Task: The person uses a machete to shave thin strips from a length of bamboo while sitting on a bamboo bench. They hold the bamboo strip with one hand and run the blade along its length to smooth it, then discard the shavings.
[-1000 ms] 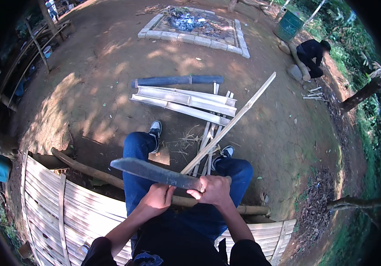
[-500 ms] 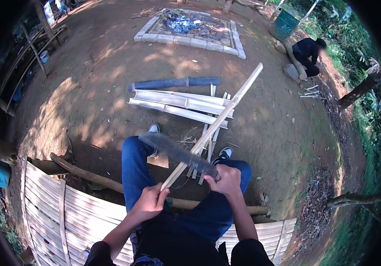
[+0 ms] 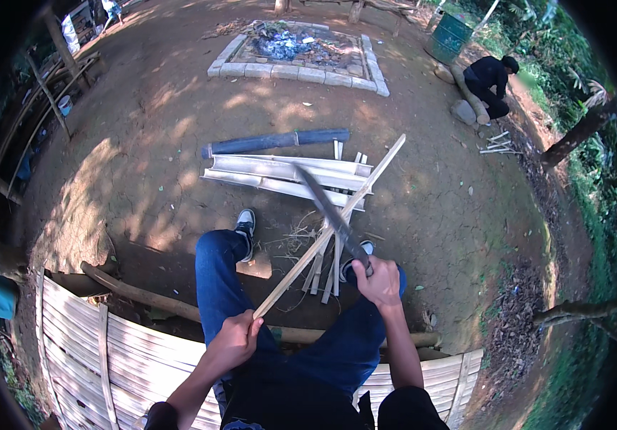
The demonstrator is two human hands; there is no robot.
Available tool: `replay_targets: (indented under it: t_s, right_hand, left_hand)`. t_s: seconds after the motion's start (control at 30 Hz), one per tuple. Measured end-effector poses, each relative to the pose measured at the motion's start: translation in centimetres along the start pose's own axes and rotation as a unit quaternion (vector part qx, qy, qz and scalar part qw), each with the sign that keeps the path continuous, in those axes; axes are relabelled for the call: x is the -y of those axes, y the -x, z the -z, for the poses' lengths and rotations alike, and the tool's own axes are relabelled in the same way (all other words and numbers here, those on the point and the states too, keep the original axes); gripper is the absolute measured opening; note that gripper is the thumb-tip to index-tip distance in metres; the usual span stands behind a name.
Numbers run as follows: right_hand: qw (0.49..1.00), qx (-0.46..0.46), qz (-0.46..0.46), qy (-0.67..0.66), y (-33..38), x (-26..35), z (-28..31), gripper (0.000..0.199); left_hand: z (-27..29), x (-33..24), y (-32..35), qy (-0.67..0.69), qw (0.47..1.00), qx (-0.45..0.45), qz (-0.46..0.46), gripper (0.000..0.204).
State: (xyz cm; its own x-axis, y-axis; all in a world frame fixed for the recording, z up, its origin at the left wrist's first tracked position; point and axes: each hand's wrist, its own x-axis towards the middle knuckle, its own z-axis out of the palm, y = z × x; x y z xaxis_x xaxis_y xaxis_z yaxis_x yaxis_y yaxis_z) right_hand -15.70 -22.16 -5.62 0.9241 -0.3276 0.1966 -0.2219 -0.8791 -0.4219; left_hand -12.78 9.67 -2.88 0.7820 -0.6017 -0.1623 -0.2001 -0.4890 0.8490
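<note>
My left hand (image 3: 234,340) is closed round the near end of a long bamboo strip (image 3: 295,273), which slants away up to the right. My right hand (image 3: 380,283) grips the handle of a machete (image 3: 330,211). Its dark blade points forward and left, crossing over the strip in the picture; whether it touches, I cannot tell. Beyond lie split bamboo halves (image 3: 251,169) with their pale insides up, and a dark whole bamboo pole (image 3: 276,142). Several narrow bamboo strips (image 3: 315,276) lie on the ground between my feet, beside thin curled shavings (image 3: 295,240).
I sit on a bamboo slat bench (image 3: 136,351) with a log (image 3: 140,292) along its front. A stone-edged fire pit (image 3: 272,70) with ash lies ahead. At the far right, a person in dark clothes (image 3: 491,82) crouches near a log and a green drum (image 3: 449,37).
The machete has swung from lying leftward across the strip to pointing more forward, and my right hand shifted slightly right. The strip's far end has dropped lower in the picture.
</note>
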Motion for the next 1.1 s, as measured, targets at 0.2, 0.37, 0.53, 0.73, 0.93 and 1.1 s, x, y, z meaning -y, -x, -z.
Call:
replay_targets:
  t_s: [0.2,0.37,0.53,0.73,0.93,1.1]
  right_hand:
    - [0.993,0.082,0.061,-0.065,2.9,2.8,-1.0,0.051]
    - [0.98,0.098,0.17,0.045,3.5,3.1,-1.0,0.054]
    - [0.974,-0.072,-0.185,-0.113,-0.5,-4.6,-1.3,0.051]
    - [0.981,0.007,-0.057,-0.186,3.0,-0.4,-2.5,0.045]
    - [0.976,0.039,0.212,0.005,2.8,2.4,-1.7,0.053]
    - [0.998,-0.015,-0.049,-0.032,0.5,-5.3,-1.6,0.052]
  left_hand:
    - [-1.6,1.1,-0.6,-0.116,0.988,-0.084,-0.052,0.019]
    - [-1.9,1.1,-0.1,-0.165,0.978,-0.127,-0.025,0.017]
    - [-1.3,3.5,2.4,-0.132,0.979,-0.156,0.0,0.015]
    - [-1.9,1.3,0.3,-0.058,0.991,-0.11,-0.039,0.016]
    - [-1.0,2.3,-0.3,-0.018,0.999,0.01,-0.025,0.023]
    - [0.7,3.9,2.2,0.013,0.996,0.032,0.078,0.026]
